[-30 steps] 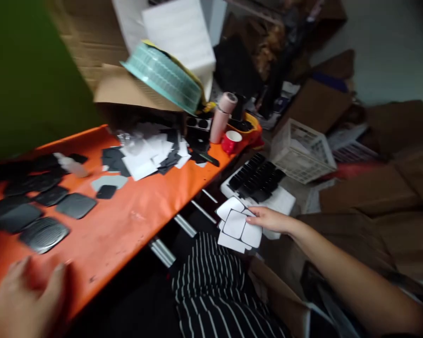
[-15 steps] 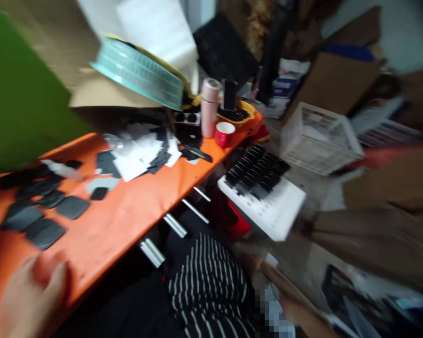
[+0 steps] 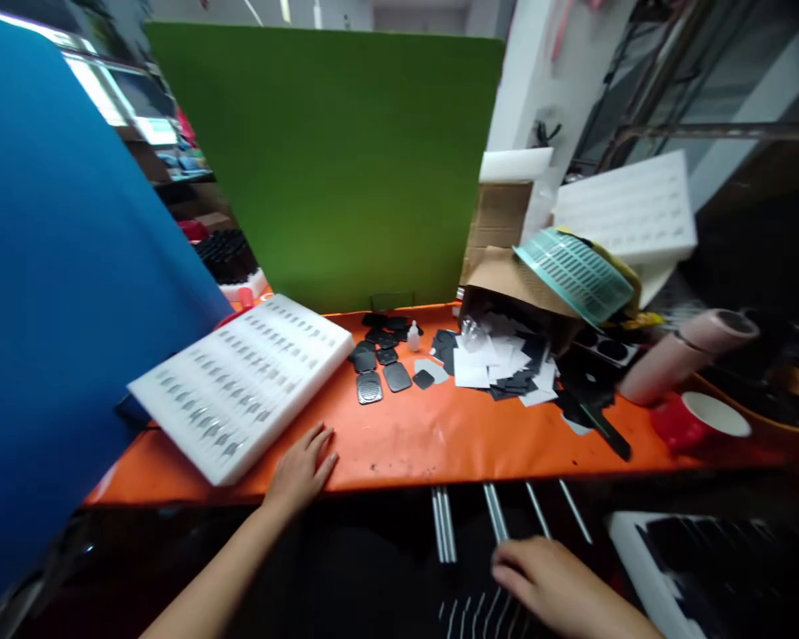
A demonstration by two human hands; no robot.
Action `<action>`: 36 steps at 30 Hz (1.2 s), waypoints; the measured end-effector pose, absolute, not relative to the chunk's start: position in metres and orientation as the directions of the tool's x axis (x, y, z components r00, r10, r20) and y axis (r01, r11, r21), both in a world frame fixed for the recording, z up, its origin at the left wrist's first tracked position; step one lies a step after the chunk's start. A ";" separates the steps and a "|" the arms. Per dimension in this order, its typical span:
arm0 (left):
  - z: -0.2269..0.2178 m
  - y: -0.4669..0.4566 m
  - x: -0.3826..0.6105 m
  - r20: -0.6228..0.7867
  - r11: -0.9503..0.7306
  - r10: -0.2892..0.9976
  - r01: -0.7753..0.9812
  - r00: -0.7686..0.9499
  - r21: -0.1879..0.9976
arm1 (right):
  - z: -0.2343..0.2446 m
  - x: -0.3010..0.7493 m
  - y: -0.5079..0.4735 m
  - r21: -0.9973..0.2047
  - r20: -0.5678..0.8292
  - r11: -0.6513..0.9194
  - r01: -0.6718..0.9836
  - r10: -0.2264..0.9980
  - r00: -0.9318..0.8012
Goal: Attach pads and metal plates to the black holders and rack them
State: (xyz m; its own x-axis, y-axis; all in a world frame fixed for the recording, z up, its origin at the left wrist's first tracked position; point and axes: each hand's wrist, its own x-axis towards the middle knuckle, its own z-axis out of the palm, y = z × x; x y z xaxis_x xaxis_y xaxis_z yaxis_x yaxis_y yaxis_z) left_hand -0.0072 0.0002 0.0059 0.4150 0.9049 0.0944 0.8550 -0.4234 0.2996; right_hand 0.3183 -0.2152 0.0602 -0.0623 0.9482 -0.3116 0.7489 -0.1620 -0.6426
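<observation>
My left hand [image 3: 303,469] rests at the front edge of the orange-covered table [image 3: 399,453], fingers spread and holding nothing. Beside it on the left lies a white foam tray [image 3: 259,382] with rows of slots, tilted on the table. My right hand [image 3: 529,568] is below the table edge, near silver metal bars [image 3: 496,510] and over my lap. Its fingers are curled in; whether they hold anything is hidden. Beyond my left hand lie several flat black rounded-square pieces [image 3: 397,377] and a small white dropper bottle [image 3: 414,336].
White and black sheets [image 3: 483,366] lie in a heap before an open cardboard box [image 3: 506,275]. A teal basket [image 3: 576,271] leans on the box. At right stand a pink flask [image 3: 679,359] and a red mug [image 3: 685,426]. Green [image 3: 346,169] and blue panels [image 3: 73,293] border the table.
The view has swung left, bringing the foam tray and blue panel into sight. My left hand still lies at the table's edge; my right hand has come into view.
</observation>
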 end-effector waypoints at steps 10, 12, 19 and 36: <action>0.006 -0.007 -0.008 0.206 -0.331 0.940 0.876 0.273 0.350 | 0.023 0.207 -0.022 -0.488 0.052 0.094 0.868 0.996 -0.079; 0.005 -0.007 -0.010 0.221 -0.344 0.934 0.877 0.282 0.335 | 0.008 0.209 -0.020 -0.469 0.101 0.148 0.871 0.988 -0.113; 0.001 -0.004 -0.013 0.255 -0.377 0.916 0.880 0.309 0.290 | 0.002 0.218 -0.028 -0.517 0.157 0.220 0.827 0.974 -0.161; 0.018 0.014 0.024 0.073 -0.159 0.987 0.812 0.142 0.562 | -0.004 0.288 -0.064 -0.281 0.162 -0.004 0.960 0.985 0.051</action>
State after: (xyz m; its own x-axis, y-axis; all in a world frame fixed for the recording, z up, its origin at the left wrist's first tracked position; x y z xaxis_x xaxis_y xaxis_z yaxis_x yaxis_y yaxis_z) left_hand 0.0237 0.0141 0.0177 0.1422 0.9871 0.0735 0.8116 -0.1588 0.5622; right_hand 0.2877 -0.0639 -0.0036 0.0512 0.9855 0.1621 0.9598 -0.0037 -0.2807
